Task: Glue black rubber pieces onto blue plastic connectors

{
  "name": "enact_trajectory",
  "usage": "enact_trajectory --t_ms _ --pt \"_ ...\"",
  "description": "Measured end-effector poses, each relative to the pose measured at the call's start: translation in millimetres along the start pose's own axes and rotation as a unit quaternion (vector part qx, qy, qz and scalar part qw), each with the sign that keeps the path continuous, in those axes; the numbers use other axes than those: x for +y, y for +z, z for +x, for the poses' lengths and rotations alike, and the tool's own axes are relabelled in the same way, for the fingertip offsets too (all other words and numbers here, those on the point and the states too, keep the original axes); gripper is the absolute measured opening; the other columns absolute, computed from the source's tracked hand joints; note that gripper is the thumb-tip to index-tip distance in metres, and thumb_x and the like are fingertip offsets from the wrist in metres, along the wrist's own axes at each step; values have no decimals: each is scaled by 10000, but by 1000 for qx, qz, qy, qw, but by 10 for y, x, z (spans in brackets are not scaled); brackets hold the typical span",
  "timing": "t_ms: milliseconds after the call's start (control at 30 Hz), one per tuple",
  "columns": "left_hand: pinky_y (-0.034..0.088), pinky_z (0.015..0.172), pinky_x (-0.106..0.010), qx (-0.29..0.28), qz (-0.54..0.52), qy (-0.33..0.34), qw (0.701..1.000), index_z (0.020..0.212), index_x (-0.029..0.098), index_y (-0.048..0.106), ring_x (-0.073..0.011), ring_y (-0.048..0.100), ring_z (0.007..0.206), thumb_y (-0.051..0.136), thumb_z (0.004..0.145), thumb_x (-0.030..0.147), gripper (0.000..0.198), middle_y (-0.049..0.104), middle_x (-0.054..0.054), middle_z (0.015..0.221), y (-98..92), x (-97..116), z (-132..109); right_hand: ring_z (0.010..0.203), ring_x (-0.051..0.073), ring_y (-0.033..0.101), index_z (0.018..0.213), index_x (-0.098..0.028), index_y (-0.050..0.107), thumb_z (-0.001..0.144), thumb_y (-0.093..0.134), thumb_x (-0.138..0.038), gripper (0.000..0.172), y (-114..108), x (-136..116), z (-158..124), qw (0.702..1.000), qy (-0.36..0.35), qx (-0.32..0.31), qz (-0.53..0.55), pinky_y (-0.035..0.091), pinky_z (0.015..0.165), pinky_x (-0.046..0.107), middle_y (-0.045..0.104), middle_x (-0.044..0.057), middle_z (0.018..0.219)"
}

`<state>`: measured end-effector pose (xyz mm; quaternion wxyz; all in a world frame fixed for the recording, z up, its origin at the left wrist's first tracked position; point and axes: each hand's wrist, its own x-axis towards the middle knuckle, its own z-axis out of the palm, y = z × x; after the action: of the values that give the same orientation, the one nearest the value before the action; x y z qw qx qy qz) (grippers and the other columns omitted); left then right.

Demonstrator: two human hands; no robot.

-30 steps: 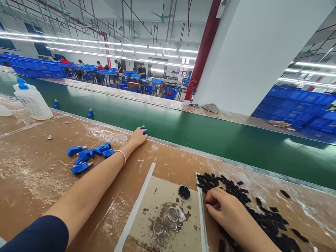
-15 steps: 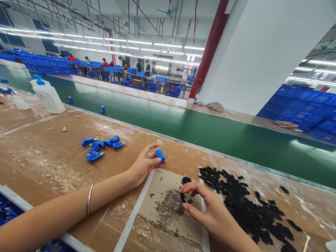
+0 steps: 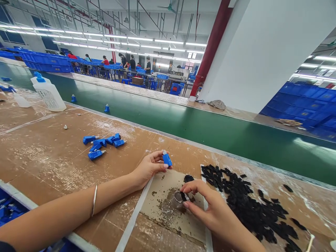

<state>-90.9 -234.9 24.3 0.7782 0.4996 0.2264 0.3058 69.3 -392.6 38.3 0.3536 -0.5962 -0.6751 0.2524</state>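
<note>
My left hand (image 3: 148, 168) pinches a small blue plastic part (image 3: 167, 159) above the cardboard-covered bench (image 3: 39, 161). My right hand (image 3: 207, 206) pinches a small black piece over a little round glass jar (image 3: 177, 198) that stands on a stained pad (image 3: 168, 210). A black round cap (image 3: 188, 178) lies just behind the jar. A heap of small black pieces (image 3: 244, 203) spreads to the right of my right hand. Several more blue parts (image 3: 102, 143) lie in a loose cluster to the left.
A green conveyor belt (image 3: 210, 129) runs past the bench's far edge, carrying two blue parts (image 3: 106, 108). A white bottle with a blue cap (image 3: 48, 92) stands at the far left. Blue crates (image 3: 301, 105) are stacked at right; people work at tables in the background.
My left hand came back from the conveyor's edge with a blue part and now holds it near the jar. My right hand left the black heap and reached the jar.
</note>
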Motion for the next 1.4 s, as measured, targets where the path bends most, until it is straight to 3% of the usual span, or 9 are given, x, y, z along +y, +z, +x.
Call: enact_trajectory --t_ms 100,200,400,533,667,867,1033,1167,1400 --pt "430 729 -263 -17 10 5 1000 1047 189 595 -160 629 815 747 624 137 453 623 -29 898 22 23 -32 932 172 531 964 -240 547 809 567 -167 173 0 -14 -6 1000 7 0 24 393 832 312 593 19 990" --pt "420 743 -263 -36 17 6 999 1026 208 616 -151 621 814 743 621 130 431 610 -12 928 58 52 -79 937 176 528 941 -246 567 795 611 -214 156 -6 -40 -14 992 36 12 120 384 851 327 603 15 980" --pt "422 701 -267 -75 -8 -16 997 997 185 620 -155 635 746 743 654 194 364 606 -16 871 202 87 -230 901 159 546 874 -244 564 730 705 -303 209 -27 -63 5 896 87 70 430 428 801 283 622 12 943" --pt "459 754 -290 -107 -41 -45 992 1009 172 607 -170 647 771 745 670 204 367 613 -35 881 289 69 -332 864 143 558 866 -247 603 698 739 -287 220 -26 -78 17 851 93 102 506 450 772 250 631 6 918" --pt "493 773 -335 -152 -67 -68 984 1108 219 555 -206 665 805 735 688 197 457 596 -69 1040 341 31 -404 830 132 566 866 -250 621 709 740 -259 197 -11 -122 2 834 84 97 536 474 740 236 628 2 910" --pt "500 823 -389 -184 -105 -103 972 1168 223 502 -224 665 836 745 680 204 546 568 -92 1112 388 -6 -465 875 150 551 832 -252 599 702 750 -270 200 26 -125 -13 863 82 126 482 461 741 245 629 -2 925" --pt "475 863 -397 -173 -96 -115 973 1135 168 530 -220 632 901 764 660 240 534 560 -118 1142 408 10 -484 932 144 559 844 -269 583 744 721 -260 170 43 -101 -22 896 55 105 429 444 785 238 623 -24 939" --pt "465 885 -383 -164 -102 -119 974 1064 134 581 -190 585 934 780 640 237 480 575 -100 1061 427 19 -493 1042 165 559 849 -281 585 775 689 -227 139 50 -124 -27 906 22 100 410 440 837 249 620 -33 933" --pt "486 838 -310 -159 -100 -123 974 1018 136 609 -135 575 850 792 627 251 447 584 -56 948 439 16 -502 1023 138 571 856 -282 592 786 669 -197 135 71 -121 -23 921 -5 111 374 440 862 228 622 -39 949"
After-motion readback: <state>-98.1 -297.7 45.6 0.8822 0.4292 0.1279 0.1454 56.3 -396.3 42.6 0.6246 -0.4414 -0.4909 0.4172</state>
